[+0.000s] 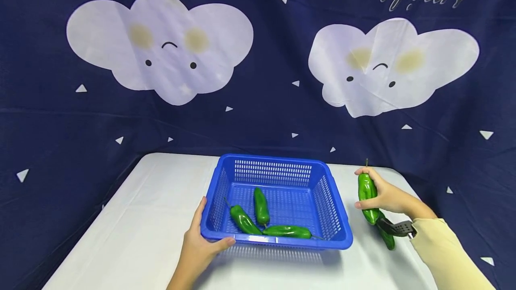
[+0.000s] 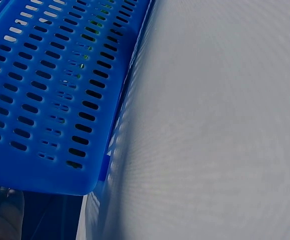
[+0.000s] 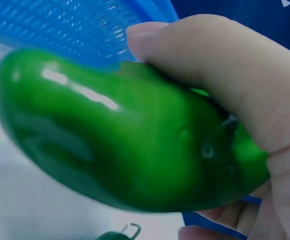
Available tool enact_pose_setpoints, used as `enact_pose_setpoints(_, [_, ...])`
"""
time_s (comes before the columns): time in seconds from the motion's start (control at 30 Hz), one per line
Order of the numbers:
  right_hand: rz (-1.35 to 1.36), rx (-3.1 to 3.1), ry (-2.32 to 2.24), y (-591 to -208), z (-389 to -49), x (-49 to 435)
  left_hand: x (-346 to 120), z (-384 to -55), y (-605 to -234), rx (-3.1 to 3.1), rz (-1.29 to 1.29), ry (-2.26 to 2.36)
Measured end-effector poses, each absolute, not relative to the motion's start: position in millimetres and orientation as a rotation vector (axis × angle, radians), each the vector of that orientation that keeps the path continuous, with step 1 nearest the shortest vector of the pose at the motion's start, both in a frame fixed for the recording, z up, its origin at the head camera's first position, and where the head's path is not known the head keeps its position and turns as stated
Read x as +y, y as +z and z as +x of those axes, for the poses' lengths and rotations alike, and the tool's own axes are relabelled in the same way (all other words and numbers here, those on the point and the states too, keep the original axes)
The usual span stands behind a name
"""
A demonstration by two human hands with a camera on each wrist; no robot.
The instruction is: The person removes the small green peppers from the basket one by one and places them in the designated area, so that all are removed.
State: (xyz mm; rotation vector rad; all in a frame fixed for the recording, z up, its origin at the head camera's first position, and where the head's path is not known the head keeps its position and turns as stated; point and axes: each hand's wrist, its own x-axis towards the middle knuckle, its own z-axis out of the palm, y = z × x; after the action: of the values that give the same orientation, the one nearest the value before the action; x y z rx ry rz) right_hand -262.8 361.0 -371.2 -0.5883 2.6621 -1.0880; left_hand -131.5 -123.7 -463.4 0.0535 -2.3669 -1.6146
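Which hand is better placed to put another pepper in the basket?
Probably the right hand: it grips a green pepper beside the blue basket, while the left hand holds the basket's corner.

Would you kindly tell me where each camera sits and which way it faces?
Head: worn on the head, facing forward and down over the blue basket and white table; left hand, right hand and sleeve show.
Left wrist: on that wrist, facing the basket's slotted wall and table; part of the hand shows dimly, lower left.
Right wrist: on that wrist, facing the gripped green pepper; thumb and fingers show.
Head and right wrist share that pepper.
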Motion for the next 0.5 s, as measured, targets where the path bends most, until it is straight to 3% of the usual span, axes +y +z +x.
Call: enact_pose_setpoints(0.5, [-0.5, 2.692, -0.884, -397.9, -264.3, 368.1, -123.9, -130.2, -462.7, -2.36, 0.051, -1.625])
